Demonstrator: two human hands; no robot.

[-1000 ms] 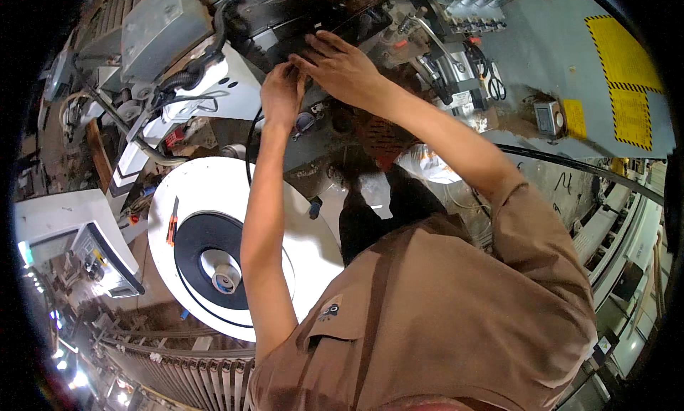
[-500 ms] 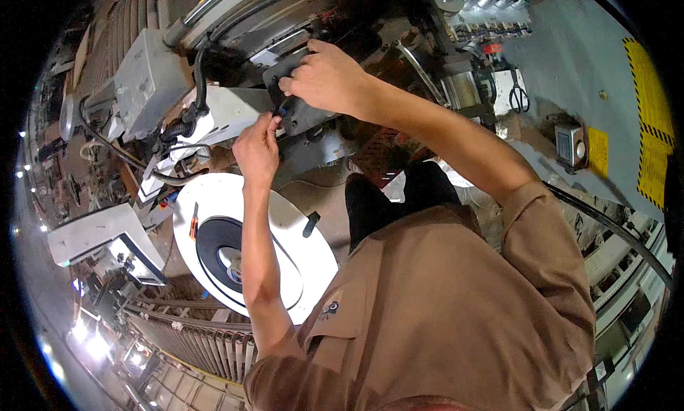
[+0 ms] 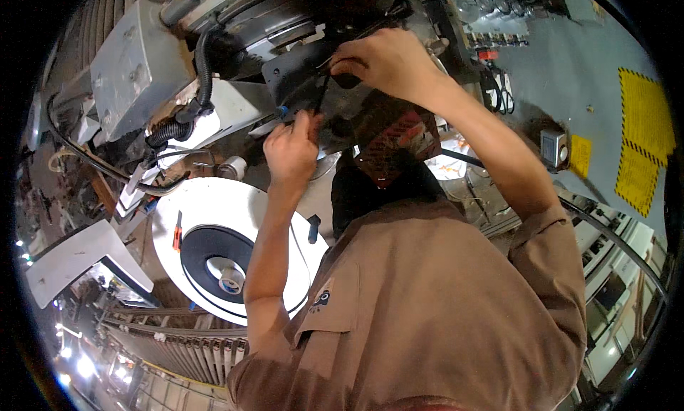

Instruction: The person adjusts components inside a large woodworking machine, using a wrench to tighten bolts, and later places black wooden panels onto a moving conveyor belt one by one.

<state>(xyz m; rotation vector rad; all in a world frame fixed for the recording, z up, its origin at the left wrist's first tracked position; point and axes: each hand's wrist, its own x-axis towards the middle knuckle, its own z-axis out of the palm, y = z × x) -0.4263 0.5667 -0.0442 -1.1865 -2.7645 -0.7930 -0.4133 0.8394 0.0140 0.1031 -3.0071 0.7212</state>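
My left hand (image 3: 291, 151) is closed in a pinch beside a dark metal plate (image 3: 291, 70) on the machine. Up and to its right, my right hand (image 3: 388, 63) is curled with thumb and fingers together in front of the same machine part. A thin dark strand (image 3: 323, 94) seems to run between the two sets of fingertips; its exact kind is too small and dark to make out. Close to my left fingertips is a small blue piece (image 3: 283, 111). Under my left forearm lies a white disc (image 3: 171, 215) bearing a black roll (image 3: 206, 248).
On the disc lie an orange-handled tool (image 3: 177, 234) and a small black piece (image 3: 313, 229). A grey box (image 3: 139, 55) and corrugated black hose (image 3: 205, 69) stand at the left. Scissors (image 3: 504, 97) hang on the grey panel (image 3: 552, 69) at the right, near yellow labels.
Both hands have moved to the right across the machine, the right one farther, so the gap between them has widened. The view has also shifted slightly.
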